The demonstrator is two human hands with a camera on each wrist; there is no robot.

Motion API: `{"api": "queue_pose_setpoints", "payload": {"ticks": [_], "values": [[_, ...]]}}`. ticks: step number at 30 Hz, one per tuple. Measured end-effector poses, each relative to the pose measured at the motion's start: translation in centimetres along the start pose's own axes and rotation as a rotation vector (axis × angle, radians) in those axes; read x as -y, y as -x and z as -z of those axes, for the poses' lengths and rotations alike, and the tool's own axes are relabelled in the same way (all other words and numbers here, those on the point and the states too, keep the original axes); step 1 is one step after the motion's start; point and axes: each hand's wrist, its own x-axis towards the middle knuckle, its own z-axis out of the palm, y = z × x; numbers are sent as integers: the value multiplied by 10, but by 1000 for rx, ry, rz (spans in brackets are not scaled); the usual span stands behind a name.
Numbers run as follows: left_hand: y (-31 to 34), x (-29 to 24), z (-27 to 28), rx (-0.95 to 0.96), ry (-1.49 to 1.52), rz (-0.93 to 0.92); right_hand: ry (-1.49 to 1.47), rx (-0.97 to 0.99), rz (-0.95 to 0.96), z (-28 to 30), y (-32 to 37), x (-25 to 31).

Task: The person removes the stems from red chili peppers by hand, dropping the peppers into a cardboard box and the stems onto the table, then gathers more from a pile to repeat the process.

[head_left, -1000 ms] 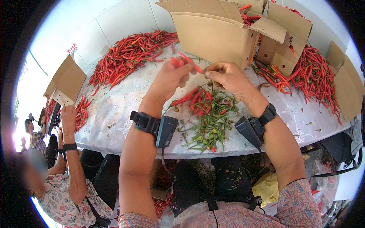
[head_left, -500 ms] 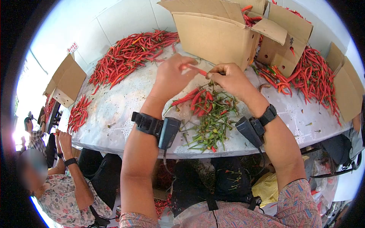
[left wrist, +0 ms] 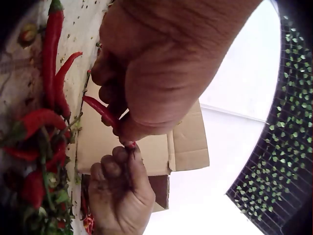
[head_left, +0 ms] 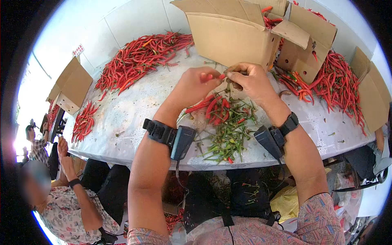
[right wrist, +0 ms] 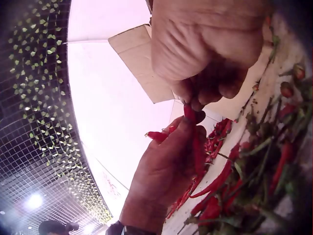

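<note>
Red chilies are in my left hand (head_left: 191,87), which is raised over the table. One chili (right wrist: 190,113) spans the small gap to my right hand (head_left: 252,81), whose thumb and fingertips pinch its end. Another chili (right wrist: 157,136) pokes out past the left thumb in the right wrist view. In the left wrist view a chili's thin end (left wrist: 98,105) sticks out of the left fist. Beneath the hands lies a small heap of red chilies (head_left: 217,111), beside a spread of green stems (head_left: 228,143).
A big chili pile (head_left: 139,61) lies against the wall at back left. An open cardboard box (head_left: 228,38) stands behind my hands, with more chilies (head_left: 341,81) to its right. Another person (head_left: 77,200) sits at the left near a small chili heap (head_left: 84,122).
My left hand has swung back and then in toward the right hand, so less chili shows between them. The right hand stays nearly in place. The other person's hands have dropped from the table edge.
</note>
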Motion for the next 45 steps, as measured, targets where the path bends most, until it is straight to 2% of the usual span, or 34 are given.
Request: {"api": "queue_pose_setpoints", "payload": {"ticks": [2,5,7,10,16,18,20,21,22,23,24,26,27,29,33,36,39,41,45], "values": [[0,-1,0,-16,71,-17,-66,18,-27,0,1,1],[-3,-6,2,10,44,22,25,-14,13,2,-4,4],[-4,-4,0,6,16,14,292,-55,102,2,-7,4],[-4,-2,-3,4,-36,16,443,-97,158,-1,-6,6],[-2,-13,0,-12,-150,66,561,-103,217,-4,-2,13],[-2,-14,1,-23,-176,60,553,-137,209,-2,-2,10],[-3,-8,6,-50,-121,146,543,-168,200,1,-3,8],[-3,-5,8,-48,-120,148,451,-153,113,4,-5,8],[-4,-1,10,-30,-30,231,360,-140,26,6,-6,9],[-5,4,12,-12,61,313,363,-142,24,6,-5,9],[-6,14,11,-12,63,312,322,-130,15,6,-5,10],[-6,37,7,-4,-156,-56,278,-115,7,4,-5,7],[-5,30,9,-4,-157,-54,242,-92,22,3,-7,0],[-3,11,13,273,-375,126,207,-72,36,2,-8,-4],[-2,17,11,262,-280,157,143,-11,51,-2,-7,-4],[3,11,9,247,-308,93,109,-3,63,-3,-2,-4],[2,2,10,201,-349,173,76,-30,55,-4,-1,-1],[1,4,8,82,44,329,54,-56,32,-4,-2,-1],[4,-13,10,61,249,283,132,-30,-62,-2,-3,-2]]}}
